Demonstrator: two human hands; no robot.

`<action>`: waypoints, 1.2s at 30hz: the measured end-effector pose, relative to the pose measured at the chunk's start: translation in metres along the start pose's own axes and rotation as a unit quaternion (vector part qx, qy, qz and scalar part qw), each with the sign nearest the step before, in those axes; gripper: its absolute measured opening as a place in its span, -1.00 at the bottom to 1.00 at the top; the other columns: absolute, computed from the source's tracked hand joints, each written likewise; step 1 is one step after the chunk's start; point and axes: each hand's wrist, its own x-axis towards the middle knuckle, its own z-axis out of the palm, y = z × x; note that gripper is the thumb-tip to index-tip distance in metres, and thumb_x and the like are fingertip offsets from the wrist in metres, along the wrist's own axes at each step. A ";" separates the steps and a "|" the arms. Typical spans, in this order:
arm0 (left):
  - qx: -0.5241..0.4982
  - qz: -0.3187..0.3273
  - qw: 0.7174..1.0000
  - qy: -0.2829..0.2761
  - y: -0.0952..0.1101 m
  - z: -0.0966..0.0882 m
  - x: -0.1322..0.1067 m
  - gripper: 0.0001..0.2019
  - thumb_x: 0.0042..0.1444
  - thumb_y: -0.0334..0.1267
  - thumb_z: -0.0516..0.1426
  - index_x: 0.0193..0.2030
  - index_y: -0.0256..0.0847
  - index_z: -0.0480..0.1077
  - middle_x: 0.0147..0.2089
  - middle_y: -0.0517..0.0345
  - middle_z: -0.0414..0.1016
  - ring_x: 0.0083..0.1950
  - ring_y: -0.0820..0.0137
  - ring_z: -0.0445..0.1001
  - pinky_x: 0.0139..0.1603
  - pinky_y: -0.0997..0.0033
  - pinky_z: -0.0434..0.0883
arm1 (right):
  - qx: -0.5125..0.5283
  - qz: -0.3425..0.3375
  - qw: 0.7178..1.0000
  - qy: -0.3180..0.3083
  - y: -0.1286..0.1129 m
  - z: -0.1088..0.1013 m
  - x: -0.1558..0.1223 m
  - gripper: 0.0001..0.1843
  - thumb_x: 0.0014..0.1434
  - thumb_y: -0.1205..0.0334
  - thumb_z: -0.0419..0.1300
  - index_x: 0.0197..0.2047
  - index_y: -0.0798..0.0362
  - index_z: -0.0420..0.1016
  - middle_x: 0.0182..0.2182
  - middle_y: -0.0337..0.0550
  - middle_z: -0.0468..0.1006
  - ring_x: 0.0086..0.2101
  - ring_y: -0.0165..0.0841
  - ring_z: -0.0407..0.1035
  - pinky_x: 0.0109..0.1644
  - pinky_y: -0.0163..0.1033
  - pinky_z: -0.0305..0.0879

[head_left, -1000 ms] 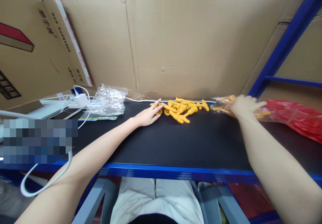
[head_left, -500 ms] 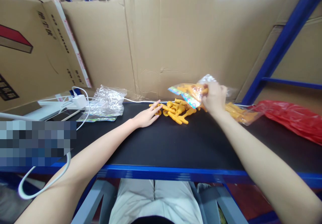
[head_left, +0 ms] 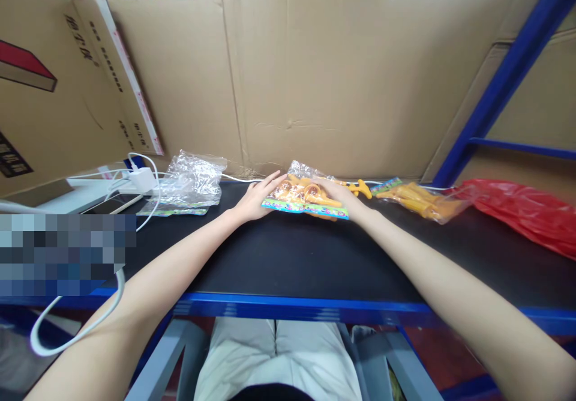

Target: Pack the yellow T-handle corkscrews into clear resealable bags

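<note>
A clear plastic bag (head_left: 306, 208) with a colourful printed strip, holding orange-yellow plastic pieces, is between my hands over the loose pile. My right hand (head_left: 339, 195) grips its right side; the fingertips are partly hidden by the bag. My left hand (head_left: 257, 200) lies at the bag's left edge with fingers stretched out, nothing grasped in them. A few loose orange-yellow plastic pieces (head_left: 361, 189) show to the right, behind my right wrist. The bag covers most of the pile.
Another filled bag of yellow pieces (head_left: 416, 200) lies at the right, beside a red plastic bag (head_left: 517, 209). Crumpled clear bags (head_left: 195, 182) lie at the left near a white charger (head_left: 141, 180) and cables. Cardboard (head_left: 360, 77) walls the back of the black tabletop (head_left: 306, 263).
My right hand has brought the filled bag left and down onto the pile, beside my left hand. The left hand has barely moved.
</note>
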 end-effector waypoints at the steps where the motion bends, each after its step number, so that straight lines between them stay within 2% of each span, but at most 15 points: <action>1: 0.009 0.010 1.000 0.002 0.002 -0.003 0.000 -0.29 0.10 -0.20 0.05 0.33 0.03 -0.25 0.37 0.01 -0.17 0.29 0.14 0.02 0.14 0.03 0.11 | 0.013 -0.009 1.000 -0.010 0.000 -0.001 0.001 -0.58 0.11 0.11 0.06 0.07 -0.12 0.34 0.10 -0.24 0.33 0.10 -0.22 0.18 0.18 0.00 0.06; 7: 0.090 0.108 0.990 -0.019 0.009 -0.013 0.006 -0.45 0.19 -0.28 -0.03 0.30 0.06 -0.09 0.34 0.02 -0.04 0.22 0.20 0.16 0.06 0.15 0.18 | 0.063 -0.011 0.997 -0.033 0.001 -0.002 0.002 -0.58 0.14 0.19 0.01 0.09 -0.17 0.32 0.14 -0.28 0.27 0.17 -0.27 0.07 0.25 0.00 -0.07; 11: 0.167 0.101 0.981 -0.010 0.012 -0.024 0.010 -0.56 0.21 -0.30 -0.07 0.24 0.03 0.08 0.26 0.04 0.14 0.07 0.27 0.32 -0.04 0.26 0.24 | 0.022 -0.019 0.999 -0.018 0.002 0.001 0.003 -0.55 0.17 0.16 -0.02 0.15 -0.17 0.25 0.19 -0.25 0.19 0.22 -0.24 -0.07 0.26 0.06 -0.13; 14: 0.191 0.056 0.980 0.014 0.012 -0.031 0.015 -0.62 0.19 -0.29 -0.05 0.16 -0.03 0.23 0.06 0.04 0.37 -0.11 0.33 0.41 -0.14 0.34 0.28 | -0.057 -0.019 0.998 0.010 -0.003 -0.001 0.004 -0.42 0.09 0.10 0.10 0.20 -0.15 0.17 0.22 -0.18 0.13 0.22 -0.15 -0.08 0.25 0.11 -0.13; 17: 0.170 -0.025 0.984 0.041 0.009 -0.036 0.024 -0.69 0.20 -0.22 -0.07 0.00 -0.09 0.38 -0.23 0.06 0.49 -0.25 0.34 0.45 -0.27 0.38 0.30 | -0.104 -0.011 0.994 0.028 -0.014 -0.010 0.005 -0.22 -0.01 0.11 0.21 0.27 -0.09 0.04 0.21 -0.08 0.14 0.14 -0.10 0.11 0.17 0.09 0.06; 19: 0.144 -0.080 0.985 0.059 0.006 -0.037 0.031 -0.69 0.20 -0.15 -0.08 -0.15 -0.14 0.46 -0.37 0.06 0.49 -0.33 0.33 0.45 -0.33 0.39 0.29 | -0.102 -0.025 0.994 0.036 -0.024 -0.018 0.008 -0.20 -0.02 0.11 0.21 0.28 -0.08 0.03 0.18 -0.07 0.19 0.02 -0.14 0.28 0.08 0.02 0.21; 20: 0.129 -0.102 0.984 0.067 0.004 -0.038 0.034 -0.67 0.20 -0.12 -0.08 -0.23 -0.17 0.48 -0.42 0.05 0.48 -0.36 0.33 0.45 -0.34 0.38 0.29 | -0.099 -0.039 0.993 0.048 -0.030 -0.022 0.009 -0.25 0.00 0.11 0.20 0.25 -0.07 0.09 0.15 -0.09 0.24 -0.05 -0.18 0.34 0.04 -0.01 0.26; 22: 0.097 -0.134 0.983 0.078 0.001 -0.039 0.041 -0.63 0.17 -0.07 -0.06 -0.38 -0.22 0.48 -0.52 0.05 0.44 -0.41 0.33 0.44 -0.36 0.38 0.29 | -0.094 -0.065 0.990 0.087 -0.041 -0.029 0.013 -0.49 0.08 0.12 0.12 0.13 -0.06 0.29 0.04 -0.13 0.38 -0.15 -0.25 0.39 -0.02 -0.06 0.30; 24: 0.057 -0.162 0.982 0.083 -0.002 -0.042 0.047 -0.61 0.14 -0.03 -0.03 -0.49 -0.24 0.45 -0.59 0.07 0.40 -0.45 0.33 0.43 -0.38 0.39 0.29 | -0.088 -0.080 0.985 0.129 -0.049 -0.035 0.018 -0.69 0.14 0.14 0.05 -0.07 -0.03 0.47 -0.12 -0.14 0.50 -0.20 -0.28 0.41 -0.06 -0.09 0.32; 25: 0.027 -0.178 0.980 0.082 -0.003 -0.043 0.050 -0.60 0.13 -0.01 -0.02 -0.51 -0.24 0.44 -0.62 0.09 0.39 -0.47 0.35 0.42 -0.39 0.40 0.30 | -0.082 -0.081 0.982 0.147 -0.052 -0.038 0.022 -0.72 0.15 0.13 0.04 -0.17 -0.02 0.51 -0.21 -0.14 0.53 -0.23 -0.28 0.41 -0.10 -0.11 0.34; 28: -0.103 -0.237 0.962 0.089 -0.002 -0.047 0.059 -0.58 0.11 0.05 -0.01 -0.44 -0.28 0.45 -0.61 0.11 0.42 -0.55 0.40 0.41 -0.43 0.43 0.34 | -0.023 -0.047 0.976 0.213 -0.053 -0.046 0.036 -0.73 0.13 0.07 0.07 -0.34 0.03 0.52 -0.43 -0.16 0.52 -0.41 -0.31 0.44 -0.29 -0.15 0.39; 31: -0.254 -0.280 0.922 0.089 0.003 -0.051 0.070 -0.57 0.11 0.06 0.01 -0.18 -0.30 0.42 -0.44 0.05 0.51 -0.58 0.45 0.43 -0.47 0.45 0.36 | 0.087 -0.004 0.964 0.253 -0.050 -0.053 0.053 -0.69 0.07 0.00 0.13 -0.39 0.10 0.47 -0.54 -0.19 0.44 -0.60 -0.39 0.38 -0.51 -0.24 0.38; 33: -0.313 -0.293 0.900 0.082 0.008 -0.056 0.076 -0.56 0.12 0.03 0.03 -0.05 -0.30 0.37 -0.35 0.02 0.53 -0.55 0.45 0.46 -0.48 0.47 0.37 | 0.149 0.007 0.954 0.260 -0.048 -0.056 0.063 -0.68 0.06 0.00 0.16 -0.41 0.12 0.44 -0.52 -0.18 0.42 -0.62 -0.42 0.37 -0.55 -0.27 0.37; 36: -0.338 -0.297 0.888 0.099 0.016 -0.064 0.084 -0.56 0.15 0.01 0.01 0.02 -0.29 0.34 -0.25 -0.04 0.53 -0.44 0.44 0.51 -0.42 0.50 0.38 | 0.199 0.013 0.938 0.283 -0.048 -0.059 0.077 -0.72 0.07 0.02 0.16 -0.38 0.10 0.41 -0.46 -0.18 0.42 -0.54 -0.42 0.41 -0.51 -0.28 0.41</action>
